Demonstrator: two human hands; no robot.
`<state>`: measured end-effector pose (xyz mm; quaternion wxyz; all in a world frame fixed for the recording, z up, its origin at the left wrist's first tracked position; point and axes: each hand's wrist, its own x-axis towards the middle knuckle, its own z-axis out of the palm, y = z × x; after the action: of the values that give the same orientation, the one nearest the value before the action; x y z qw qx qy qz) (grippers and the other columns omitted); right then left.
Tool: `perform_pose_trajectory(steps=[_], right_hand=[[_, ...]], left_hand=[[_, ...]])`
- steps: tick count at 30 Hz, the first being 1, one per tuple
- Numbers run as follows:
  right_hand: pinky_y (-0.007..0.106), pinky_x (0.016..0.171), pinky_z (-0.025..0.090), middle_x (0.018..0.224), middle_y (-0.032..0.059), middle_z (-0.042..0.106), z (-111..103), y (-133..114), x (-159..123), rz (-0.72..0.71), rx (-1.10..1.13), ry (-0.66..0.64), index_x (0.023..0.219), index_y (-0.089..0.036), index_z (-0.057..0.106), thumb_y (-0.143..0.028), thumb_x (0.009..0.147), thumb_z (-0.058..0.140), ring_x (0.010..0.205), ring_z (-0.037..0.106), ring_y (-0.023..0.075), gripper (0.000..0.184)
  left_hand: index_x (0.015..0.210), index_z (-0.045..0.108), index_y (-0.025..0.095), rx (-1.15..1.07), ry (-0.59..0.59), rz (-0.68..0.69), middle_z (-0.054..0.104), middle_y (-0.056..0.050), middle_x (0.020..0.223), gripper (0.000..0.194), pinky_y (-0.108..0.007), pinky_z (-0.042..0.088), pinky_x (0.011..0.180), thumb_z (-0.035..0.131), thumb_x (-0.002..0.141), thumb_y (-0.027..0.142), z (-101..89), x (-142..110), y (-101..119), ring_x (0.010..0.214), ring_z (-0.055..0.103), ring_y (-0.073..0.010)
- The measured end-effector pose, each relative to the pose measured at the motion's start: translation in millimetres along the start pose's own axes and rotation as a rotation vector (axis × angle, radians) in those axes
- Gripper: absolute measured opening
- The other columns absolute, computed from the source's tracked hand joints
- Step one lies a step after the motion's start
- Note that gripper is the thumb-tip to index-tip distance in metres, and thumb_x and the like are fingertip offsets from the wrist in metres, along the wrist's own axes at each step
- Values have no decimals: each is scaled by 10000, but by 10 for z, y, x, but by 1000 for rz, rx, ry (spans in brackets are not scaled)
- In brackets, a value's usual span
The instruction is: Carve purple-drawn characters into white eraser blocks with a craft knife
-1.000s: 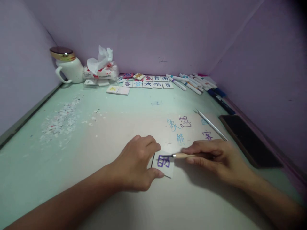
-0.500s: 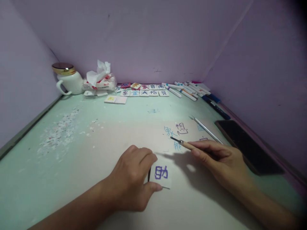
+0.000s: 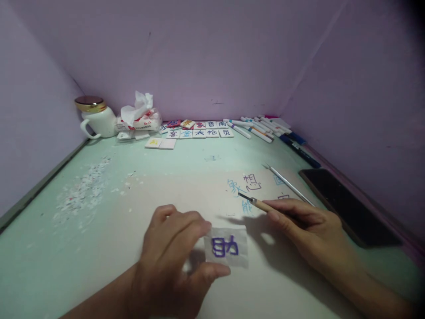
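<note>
My left hand (image 3: 179, 257) is closed on the left edge of a small white square tile (image 3: 242, 259), thumb along its near side and fingertips at its far left corner. A purple character fills the tile's upper face; its edges look a little blurred. In my right hand (image 3: 308, 226) is a carving tool (image 3: 260, 204) with a pale wooden handle and a dark metal tip, gripped like a pen. The tip points up and left, apart from the tile, over characters drawn on the table.
At the back stand a white mug (image 3: 101, 122), a tissue pack (image 3: 141, 122) and rows of character tiles (image 3: 199, 134). Markers (image 3: 259, 128) lie back right. A metal craft knife (image 3: 290, 184) and a black phone (image 3: 348, 206) are at right. White shavings (image 3: 83, 186) cover the left.
My left hand has lifted and tilted the tile, bringing it slightly nearer and to the right. My right hand with the carving tool has hardly moved. The view has tipped slightly upward.
</note>
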<state>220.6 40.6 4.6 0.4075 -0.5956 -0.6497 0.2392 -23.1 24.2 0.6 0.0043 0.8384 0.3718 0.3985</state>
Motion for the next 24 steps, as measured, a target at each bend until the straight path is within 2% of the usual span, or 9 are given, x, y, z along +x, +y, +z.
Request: perform_pose_trajectory(steps=[2,5,7,12,15,18,24], right_hand=[[269,513,567,771,51,753,1,10,2,5,11,29,811,-221,749,-363,741,669,650,704,209,177],[263,497,555,753,45,750,8,16,1,10,34,43,800,-221,746,-356,734,667,629,697,198,169],[258,485,548,730,43,748,16,7,-2,28,43,41,784,-216,745,-355,728,669,609,691,193,168],[250,496,555,733,34,747,44,-6,-22,39,103,11,794,-218,748,-343,730,675,618,691,186,159],[252,528,569,735,30,747,67,25,-44,31,127,-39,809,-212,744,-305,725,684,636,696,184,139],[248,528,567,733,28,747,89,61,-65,29,162,-34,818,-212,741,-290,722,686,630,695,180,136],[244,528,569,718,31,749,83,11,-55,51,138,-62,796,-208,746,-285,704,686,624,699,182,134]], left_hand=[[1055,458,178,15,3,-27,633,-91,867,436,-449,394,766,698,704,275,7,8,-22,780,569,-239],[992,511,177,-41,-266,-124,632,-61,809,323,-383,413,661,667,710,202,55,44,-82,710,555,-208],[954,534,174,-65,-370,-203,630,-60,808,275,-387,413,661,660,715,224,81,68,-112,708,546,-209],[1063,524,148,-47,-399,-219,598,-125,997,445,-461,412,766,686,686,319,75,89,-98,879,537,-271],[1039,552,145,-22,-448,-240,565,-143,1046,414,-482,416,786,677,694,334,70,88,-82,931,516,-294],[1032,567,152,-52,-473,-221,563,-138,1046,348,-487,417,805,642,725,297,69,84,-92,943,516,-288],[1200,476,164,-219,-425,-61,567,-126,1144,443,-446,410,867,497,764,91,50,68,-145,1034,509,-251]])
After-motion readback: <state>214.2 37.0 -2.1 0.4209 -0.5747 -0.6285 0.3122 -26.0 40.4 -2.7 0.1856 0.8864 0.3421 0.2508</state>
